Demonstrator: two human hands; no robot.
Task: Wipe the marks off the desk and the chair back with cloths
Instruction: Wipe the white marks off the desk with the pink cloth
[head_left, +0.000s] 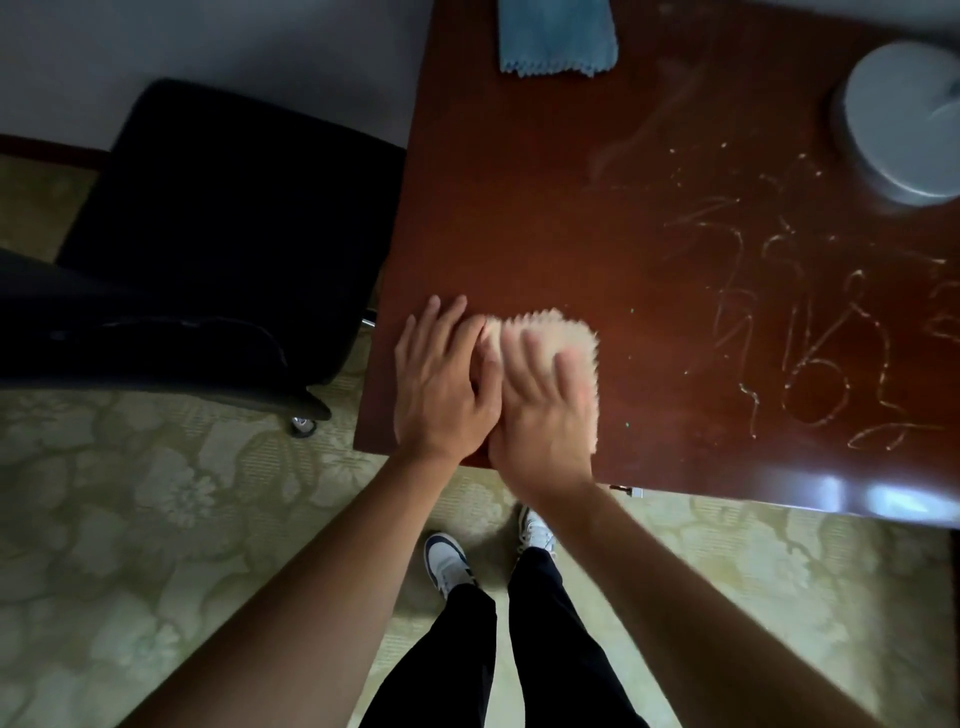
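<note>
Both flat, straight-fingered hands, left (441, 384) and right (545, 410), press the pale cloth (566, 338); the marks (810, 332) lie to the frame's right, nearer the right hand.

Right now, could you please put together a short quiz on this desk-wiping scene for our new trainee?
1. True or false: both hands lie flat on the pale cloth.
2. Which cloth lies unused at the far edge of the desk? A) blue cloth B) red cloth C) black cloth
3. Fill in: the scribbled marks lie to the ___ of the hands.

Key
1. True: the left hand and the right hand press it with straight fingers.
2. A
3. right
</note>
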